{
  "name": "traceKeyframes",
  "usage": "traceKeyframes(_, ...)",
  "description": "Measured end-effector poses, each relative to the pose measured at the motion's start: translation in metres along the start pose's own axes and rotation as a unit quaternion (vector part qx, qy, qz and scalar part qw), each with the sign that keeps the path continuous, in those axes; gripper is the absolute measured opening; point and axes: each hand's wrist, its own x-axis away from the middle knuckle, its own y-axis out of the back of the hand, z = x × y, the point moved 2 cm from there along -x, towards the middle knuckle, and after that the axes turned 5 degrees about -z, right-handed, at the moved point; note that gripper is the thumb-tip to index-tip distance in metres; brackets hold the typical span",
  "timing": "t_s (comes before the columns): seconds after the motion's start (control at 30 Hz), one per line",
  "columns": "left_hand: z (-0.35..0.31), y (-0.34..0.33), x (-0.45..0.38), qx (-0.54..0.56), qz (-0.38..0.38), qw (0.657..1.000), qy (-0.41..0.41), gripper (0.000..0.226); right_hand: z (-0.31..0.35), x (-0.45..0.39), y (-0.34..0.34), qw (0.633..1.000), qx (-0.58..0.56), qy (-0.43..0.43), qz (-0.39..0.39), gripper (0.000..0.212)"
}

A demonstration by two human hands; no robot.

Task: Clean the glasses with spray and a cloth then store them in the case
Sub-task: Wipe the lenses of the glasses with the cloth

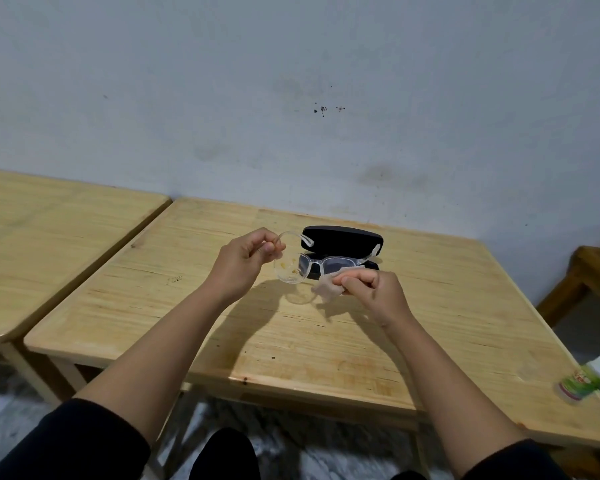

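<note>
Clear-framed glasses (310,265) hang above the wooden table (430,306), arms unfolded. My left hand (248,259) pinches the frame at its left temple hinge. The left lens carries yellowish smudges. My right hand (368,289) holds a pale pink cloth (328,287) pressed against the right lens from below. Just behind the glasses lies a black glasses case (343,239), open, partly hidden by the frame. A spray bottle (591,379) with a green label and white top lies at the table's right front corner.
A second wooden table (49,237) stands to the left with a narrow gap between. A wooden stool or bench (582,282) sits at the far right. A grey-white wall runs behind both tables. My knees show below the table's front edge.
</note>
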Motion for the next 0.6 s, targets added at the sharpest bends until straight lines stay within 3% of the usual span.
traceKeyframes(0.2,-0.002,-0.005,0.004,-0.018,0.044,0.999,-0.013,0.021,-0.011,0.014,-0.01,0.981,-0.023,-0.005,-0.191,0.022)
traceKeyframes(0.3,-0.005,-0.011,0.006,-0.013,0.041,0.999,-0.03,0.027,-0.001,0.016,-0.016,0.965,-0.05,-0.01,-0.256,0.025)
traceKeyframes(0.43,-0.011,-0.014,0.007,-0.041,-0.007,0.998,-0.056,0.034,0.007,0.015,-0.016,0.96,-0.057,-0.001,-0.274,0.023)
traceKeyframes(0.6,-0.01,-0.015,0.009,-0.037,-0.056,0.996,-0.067,0.028,0.004,0.01,-0.021,0.97,-0.052,-0.011,-0.237,0.024)
